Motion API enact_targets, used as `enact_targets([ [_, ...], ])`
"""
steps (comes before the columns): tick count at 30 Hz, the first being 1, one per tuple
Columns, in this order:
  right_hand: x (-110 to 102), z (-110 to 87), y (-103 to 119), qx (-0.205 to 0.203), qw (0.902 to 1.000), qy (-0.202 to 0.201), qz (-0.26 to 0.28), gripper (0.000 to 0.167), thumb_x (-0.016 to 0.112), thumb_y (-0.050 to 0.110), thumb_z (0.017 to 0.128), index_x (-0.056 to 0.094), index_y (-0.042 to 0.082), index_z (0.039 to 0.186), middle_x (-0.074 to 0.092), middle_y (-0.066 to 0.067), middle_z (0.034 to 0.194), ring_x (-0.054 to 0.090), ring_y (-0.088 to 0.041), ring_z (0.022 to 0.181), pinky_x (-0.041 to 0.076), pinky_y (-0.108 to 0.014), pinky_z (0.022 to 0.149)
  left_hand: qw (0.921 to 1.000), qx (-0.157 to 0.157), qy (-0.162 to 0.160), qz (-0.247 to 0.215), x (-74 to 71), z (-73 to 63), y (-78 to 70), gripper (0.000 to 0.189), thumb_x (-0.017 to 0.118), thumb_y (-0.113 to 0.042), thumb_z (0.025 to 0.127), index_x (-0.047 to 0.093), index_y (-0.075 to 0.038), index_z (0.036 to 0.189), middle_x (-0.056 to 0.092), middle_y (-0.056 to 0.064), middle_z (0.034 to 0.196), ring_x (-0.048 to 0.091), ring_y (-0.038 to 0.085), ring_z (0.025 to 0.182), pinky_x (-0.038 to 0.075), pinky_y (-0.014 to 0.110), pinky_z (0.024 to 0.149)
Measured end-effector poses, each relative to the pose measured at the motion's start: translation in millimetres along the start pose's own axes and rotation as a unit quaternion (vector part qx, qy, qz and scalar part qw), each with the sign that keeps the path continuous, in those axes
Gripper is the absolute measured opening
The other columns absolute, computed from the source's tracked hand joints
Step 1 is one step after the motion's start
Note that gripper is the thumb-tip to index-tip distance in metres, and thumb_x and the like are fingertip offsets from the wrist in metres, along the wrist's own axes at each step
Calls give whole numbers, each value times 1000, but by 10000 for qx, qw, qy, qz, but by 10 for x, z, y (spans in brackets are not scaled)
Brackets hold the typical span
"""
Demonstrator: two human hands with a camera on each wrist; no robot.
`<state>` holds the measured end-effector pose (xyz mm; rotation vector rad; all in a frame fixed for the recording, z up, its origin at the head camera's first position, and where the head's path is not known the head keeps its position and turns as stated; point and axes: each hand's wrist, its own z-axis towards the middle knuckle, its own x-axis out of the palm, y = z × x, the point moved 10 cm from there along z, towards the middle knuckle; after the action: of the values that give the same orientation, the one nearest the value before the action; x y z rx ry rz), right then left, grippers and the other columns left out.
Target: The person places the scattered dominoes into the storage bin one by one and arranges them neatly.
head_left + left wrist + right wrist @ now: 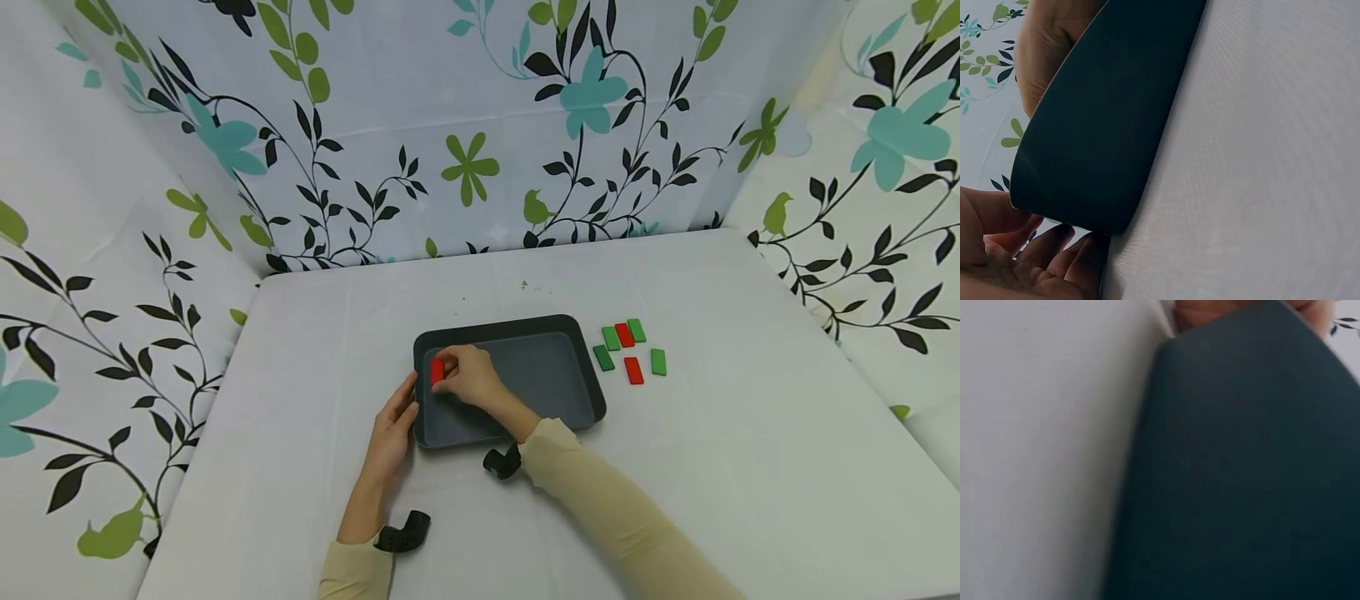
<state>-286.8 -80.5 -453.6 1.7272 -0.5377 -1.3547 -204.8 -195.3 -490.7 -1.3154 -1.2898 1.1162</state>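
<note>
A dark grey rectangular tray (525, 375) lies on the white table. My right hand (468, 375) reaches over the tray and pinches a red block (437, 372) between thumb and fingers, at the tray's left end. Against the outer left wall of the tray rests my left hand (390, 433), its fingers extended along that side. In the left wrist view the fingers of the left hand (1029, 256) touch the tray's corner, below the dark side wall (1097, 125). The tray's wall (1235, 462) fills much of the right wrist view, hiding the red block there.
Right of the tray lie several loose blocks on the white table (712, 467), among them a green block (658, 362) and a red block (634, 371). Behind the table hangs a patterned cloth (397, 108), with more of it at both sides.
</note>
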Motion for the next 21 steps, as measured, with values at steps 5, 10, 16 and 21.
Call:
enact_targets([
  [5,112,30,5,-143,9989,105,-436,51,86,11,74,67,1,121,71,-9,97,66,-12,75,53,-20,69,10000,-48,-20,1,-8,-4,8,52,35,-5,105,25,-12,156,20,4,163,13,16,151,15,40,123],
  [10,199,49,14,-422,9960,225,-750,50,86,10,73,68,0,119,72,-10,98,65,-10,72,52,-20,68,10000,-4,-29,50,-10,2,15,52,36,-5,105,25,-10,156,20,7,163,14,20,151,19,32,121],
  [16,260,31,64,-733,9931,426,-812,49,85,6,73,68,-2,118,70,-13,97,65,-11,72,51,-18,67,10000,70,7,43,-9,16,12,52,37,-5,105,26,-8,155,20,9,163,14,21,151,19,32,121],
  [21,269,6,89,-813,9929,512,-703,51,84,3,73,67,-4,121,67,-14,96,65,-12,72,50,-16,67,10000,14,-24,39,-9,26,22,52,37,-6,105,26,-10,155,20,8,163,14,20,151,16,38,122],
])
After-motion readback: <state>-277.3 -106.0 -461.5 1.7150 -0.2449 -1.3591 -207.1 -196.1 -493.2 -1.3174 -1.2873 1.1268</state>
